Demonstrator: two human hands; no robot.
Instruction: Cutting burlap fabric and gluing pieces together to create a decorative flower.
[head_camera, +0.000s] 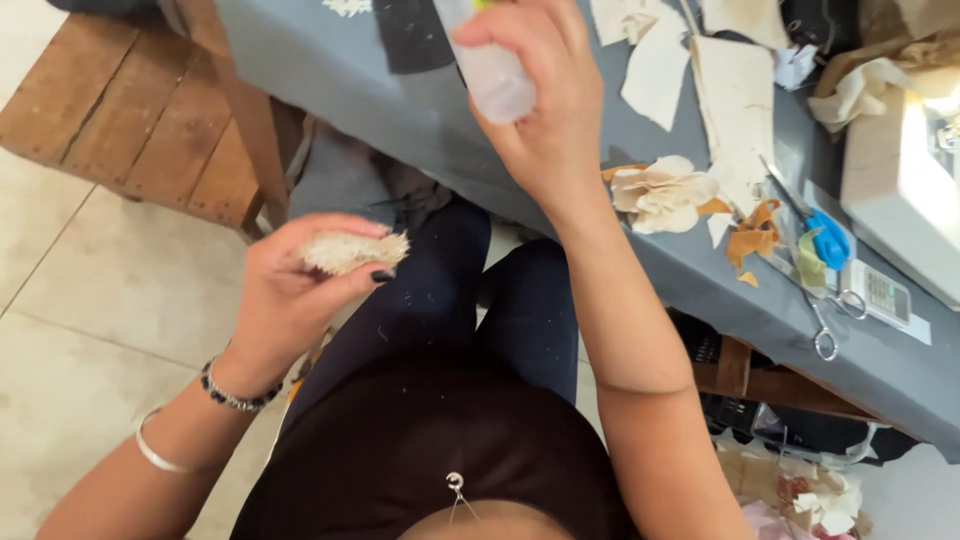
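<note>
Left hand (290, 290) pinches frayed cream fabric scrap (352, 250) between thumb and fingers, over lap. Right hand (545, 100) raised higher, fingers wrapped around clear plastic bottle (492, 68). Just right of right wrist: cream fabric flower (660, 195) on grey tablecloth (400, 110); scissors (812, 280) farther right.

A home sewing or craft corner; a grey-covered table (400, 110) strewn with fabric scraps (735, 100), scissors (815, 255), a sewing machine (905, 170); tiled floor (90, 300).
</note>
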